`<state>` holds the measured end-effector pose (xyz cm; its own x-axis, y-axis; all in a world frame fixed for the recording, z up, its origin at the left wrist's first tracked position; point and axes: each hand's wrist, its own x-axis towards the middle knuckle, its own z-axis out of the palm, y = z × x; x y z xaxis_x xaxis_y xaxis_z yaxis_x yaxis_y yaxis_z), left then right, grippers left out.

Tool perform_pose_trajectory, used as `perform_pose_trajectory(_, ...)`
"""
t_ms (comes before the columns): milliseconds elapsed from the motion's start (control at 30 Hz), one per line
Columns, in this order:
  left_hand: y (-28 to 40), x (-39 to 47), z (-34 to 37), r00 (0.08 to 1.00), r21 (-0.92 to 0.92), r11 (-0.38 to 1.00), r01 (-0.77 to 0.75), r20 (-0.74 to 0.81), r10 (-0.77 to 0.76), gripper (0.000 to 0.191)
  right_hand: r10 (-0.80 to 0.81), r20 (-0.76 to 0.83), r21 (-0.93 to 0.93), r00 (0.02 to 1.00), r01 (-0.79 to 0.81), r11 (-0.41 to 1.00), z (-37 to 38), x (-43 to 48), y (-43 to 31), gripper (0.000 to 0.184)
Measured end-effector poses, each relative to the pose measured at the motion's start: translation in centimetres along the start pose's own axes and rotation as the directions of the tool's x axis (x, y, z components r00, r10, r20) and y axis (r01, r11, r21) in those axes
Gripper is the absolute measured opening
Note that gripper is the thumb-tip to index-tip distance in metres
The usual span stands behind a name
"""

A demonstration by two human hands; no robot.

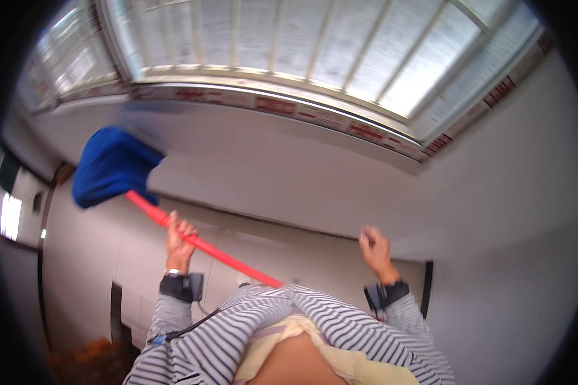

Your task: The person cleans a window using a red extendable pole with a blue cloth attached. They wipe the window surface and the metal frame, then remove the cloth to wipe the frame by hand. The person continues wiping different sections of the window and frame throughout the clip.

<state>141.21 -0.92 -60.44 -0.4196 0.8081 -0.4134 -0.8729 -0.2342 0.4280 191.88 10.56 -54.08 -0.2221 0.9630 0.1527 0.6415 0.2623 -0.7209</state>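
Observation:
My left hand (180,240) is closed around a red pole (231,262). At the pole's upper left end hangs a blue cloth (111,166), held up near the wall below the window; what lies under the cloth is hidden. The pole's lower end reaches my striped clothing near the middle. To the right, my right hand (375,248) is raised away from the pole with its fingers curled; nothing is seen in it, and it is somewhat blurred. Both wrists wear dark bands with small devices.
Ahead, a barred window (289,43) stands above a sill edge with red-and-white patterned tape (274,105). A pale wall (289,159) runs below it and continues on the right. The tiled floor (86,250) lies beneath. An orange-brown object (91,356) is blurred at the lower left.

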Motion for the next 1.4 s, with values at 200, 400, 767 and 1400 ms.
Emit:
perform_pose_trajectory(200, 5.3, 2.4, -3.8, 0.997, 0.041, 0.999, -0.017, -0.079, 0.02, 0.033, -0.256, -0.576, -0.148, 0.776, 0.209, 0.967, -1.8, 11.2, -10.3, 0.023)
perform_pose_trajectory(400, 6.9, 3.8, -7.7, 0.989, -0.026, 1.0, -0.009, -0.146, 0.005, 0.032, -0.55, -0.537, -0.42, 0.64, 0.362, 0.832, 0.9, 16.0, -15.5, 0.027)
perform_pose_trajectory(767, 7.2, 3.3, -6.6, 0.952, -0.075, 0.987, -0.141, -0.284, 0.114, 0.032, -0.678, -0.525, -0.516, 0.515, 0.441, 0.735, 3.6, 20.3, -14.2, 0.031)
perform_pose_trajectory(1400, 7.1, 1.9, -4.1, 0.958, 0.03, 0.994, -0.103, -0.267, 0.107, 0.035, -0.415, -0.878, -0.387, 0.238, 0.157, 0.909, -8.3, 18.1, -6.9, 0.038)
